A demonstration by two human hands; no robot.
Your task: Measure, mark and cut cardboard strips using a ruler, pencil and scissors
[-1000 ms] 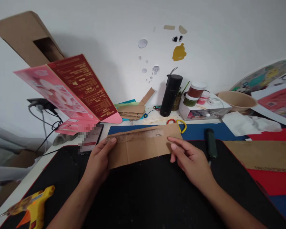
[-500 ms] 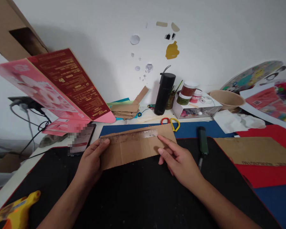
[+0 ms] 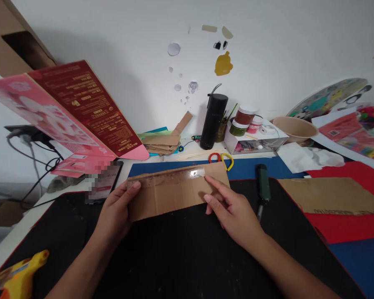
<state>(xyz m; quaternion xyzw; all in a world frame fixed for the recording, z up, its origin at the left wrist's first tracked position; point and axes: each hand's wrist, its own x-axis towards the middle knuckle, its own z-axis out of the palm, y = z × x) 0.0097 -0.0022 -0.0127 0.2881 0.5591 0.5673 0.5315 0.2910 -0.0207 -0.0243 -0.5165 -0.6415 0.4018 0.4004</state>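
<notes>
A long brown cardboard strip (image 3: 174,190) lies across the far edge of a black mat (image 3: 180,257), with a clear plastic ruler (image 3: 174,177) resting along its top edge. My left hand (image 3: 116,209) grips the strip's left end, thumb on top. My right hand (image 3: 229,207) rests on the strip's right part, its fingers stretched out and pressing down near the ruler's end.
A dark green craft knife (image 3: 262,189) lies right of my right hand. Yellow-red scissors (image 3: 221,158), a black flask (image 3: 213,121), paint jars (image 3: 241,121) and a bowl (image 3: 294,128) stand behind. A phone (image 3: 104,187) and pink-red box (image 3: 68,112) are left; a yellow glue gun (image 3: 15,278) is near-left.
My right hand has slid left along the strip, from its right end to a spot under the ruler's end. The view has shifted slightly; the left hand keeps its hold.
</notes>
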